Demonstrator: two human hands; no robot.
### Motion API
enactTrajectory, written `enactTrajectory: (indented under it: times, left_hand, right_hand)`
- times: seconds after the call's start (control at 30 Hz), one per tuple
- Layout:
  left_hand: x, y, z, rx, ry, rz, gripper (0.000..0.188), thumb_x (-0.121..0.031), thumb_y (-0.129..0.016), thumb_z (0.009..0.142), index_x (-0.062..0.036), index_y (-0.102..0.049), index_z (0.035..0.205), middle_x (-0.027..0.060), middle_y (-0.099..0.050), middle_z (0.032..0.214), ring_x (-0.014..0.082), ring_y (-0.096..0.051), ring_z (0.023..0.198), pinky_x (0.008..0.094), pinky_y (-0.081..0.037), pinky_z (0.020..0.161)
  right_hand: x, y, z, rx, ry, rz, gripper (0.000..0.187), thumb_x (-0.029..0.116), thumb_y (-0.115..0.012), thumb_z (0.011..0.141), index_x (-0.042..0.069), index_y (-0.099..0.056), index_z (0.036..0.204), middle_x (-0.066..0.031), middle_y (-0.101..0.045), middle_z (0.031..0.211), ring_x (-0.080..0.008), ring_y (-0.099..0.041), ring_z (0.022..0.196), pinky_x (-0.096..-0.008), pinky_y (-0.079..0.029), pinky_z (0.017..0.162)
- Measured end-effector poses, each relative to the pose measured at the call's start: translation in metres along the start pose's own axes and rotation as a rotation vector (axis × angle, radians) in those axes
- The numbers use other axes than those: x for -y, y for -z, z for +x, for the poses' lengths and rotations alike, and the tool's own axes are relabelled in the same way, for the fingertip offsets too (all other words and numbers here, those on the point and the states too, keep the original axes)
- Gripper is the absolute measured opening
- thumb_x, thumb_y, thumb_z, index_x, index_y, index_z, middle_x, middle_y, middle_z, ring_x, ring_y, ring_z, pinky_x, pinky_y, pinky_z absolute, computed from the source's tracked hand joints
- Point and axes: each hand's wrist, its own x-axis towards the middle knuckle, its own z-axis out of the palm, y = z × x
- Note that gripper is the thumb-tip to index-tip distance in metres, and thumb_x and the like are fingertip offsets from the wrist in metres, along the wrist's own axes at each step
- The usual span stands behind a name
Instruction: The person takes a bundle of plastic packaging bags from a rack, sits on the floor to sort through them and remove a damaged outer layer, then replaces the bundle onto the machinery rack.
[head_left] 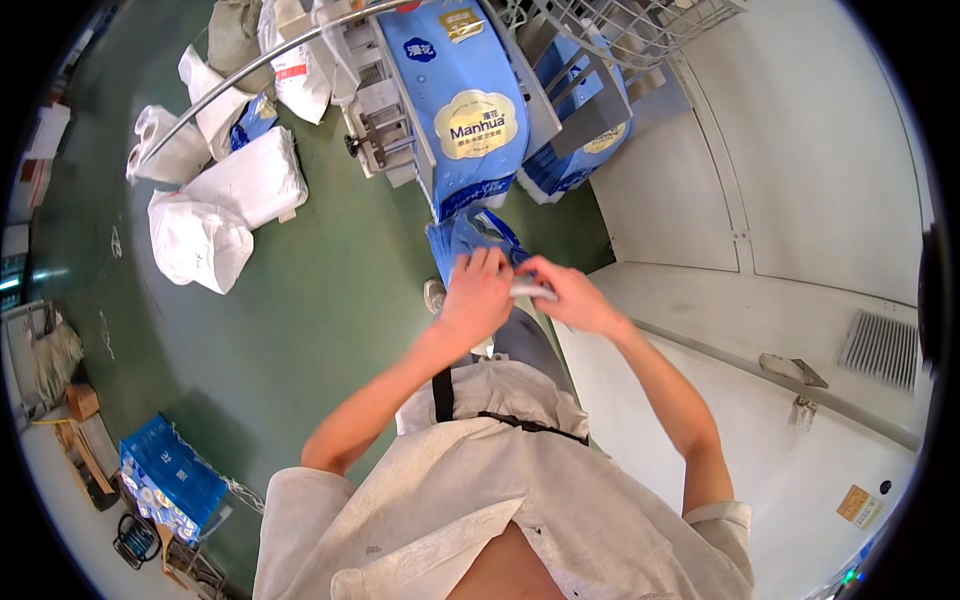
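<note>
My two hands meet in front of my waist, fingers curled and nearly touching. My left hand point(478, 294) is closed at the near end of some blue plastic packaging bags point(462, 236), its fingertips hidden against them. Close beside it, my right hand point(572, 298) is bent in a pinch. A small whitish piece point(534, 289) shows between the hands, under the right fingers; its kind is not clear. Just beyond, a stack of printed blue packaging bags point(455, 105) lies in a metal holder point(425, 165) on a machine.
Right of the stack are more blue packs point(575, 150) and a wire basket point(640, 25). A pale machine cabinet point(680, 200) with a ledge runs along my right. White sacks point(200, 245) and a curved metal rail point(230, 85) are at the far left. A blue crate point(175, 465) stands lower left.
</note>
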Motion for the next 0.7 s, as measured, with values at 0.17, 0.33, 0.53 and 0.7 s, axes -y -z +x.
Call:
enactTrajectory:
  times: [0.17, 0.33, 0.53, 0.7]
  left_hand:
    - [0.027, 0.051, 0.007, -0.033, 0.037, 0.044, 0.022, -0.021, -0.069, 0.076, -0.0075, -0.063, 0.093, 0.0067, -0.056, 0.097, 0.0249, -0.055, 0.095, 0.0388, -0.043, 0.080]
    - [0.041, 0.116, -0.021, -0.102, 0.089, 0.029, 0.019, -0.018, -0.067, 0.080, -0.0092, -0.060, 0.095, 0.0039, -0.057, 0.095, 0.0244, -0.057, 0.091, 0.0375, -0.046, 0.077]
    - [0.037, 0.138, -0.059, -0.153, 0.174, 0.008, 0.018, -0.017, -0.067, 0.080, -0.0097, -0.059, 0.094, 0.0033, -0.057, 0.094, 0.0232, -0.057, 0.088, 0.0365, -0.047, 0.077]
    - [0.030, 0.131, -0.065, -0.163, 0.183, -0.108, 0.017, -0.017, -0.067, 0.081, -0.0090, -0.059, 0.094, 0.0037, -0.057, 0.093, 0.0246, -0.057, 0.087, 0.0377, -0.048, 0.075]
  right_hand:
    - [0.057, 0.025, 0.037, -0.002, 0.162, -0.147, 0.036, 0.010, -0.063, 0.079, 0.011, -0.050, 0.112, -0.0106, -0.061, 0.084, -0.0291, -0.061, 0.080, -0.0390, -0.047, 0.070]
    - [0.134, 0.036, 0.053, 0.114, 0.196, -0.259, 0.032, 0.014, -0.064, 0.083, 0.012, -0.050, 0.112, -0.0092, -0.062, 0.086, -0.0288, -0.061, 0.085, -0.0397, -0.046, 0.074]
    - [0.166, 0.022, 0.058, 0.169, 0.332, -0.419, 0.031, 0.013, -0.063, 0.083, 0.011, -0.050, 0.111, -0.0080, -0.059, 0.084, -0.0269, -0.059, 0.085, -0.0387, -0.045, 0.074]
    - [0.162, 0.019, 0.054, 0.203, 0.331, -0.465, 0.029, 0.011, -0.061, 0.084, 0.010, -0.049, 0.109, -0.0091, -0.061, 0.087, -0.0299, -0.059, 0.088, -0.0418, -0.045, 0.077]
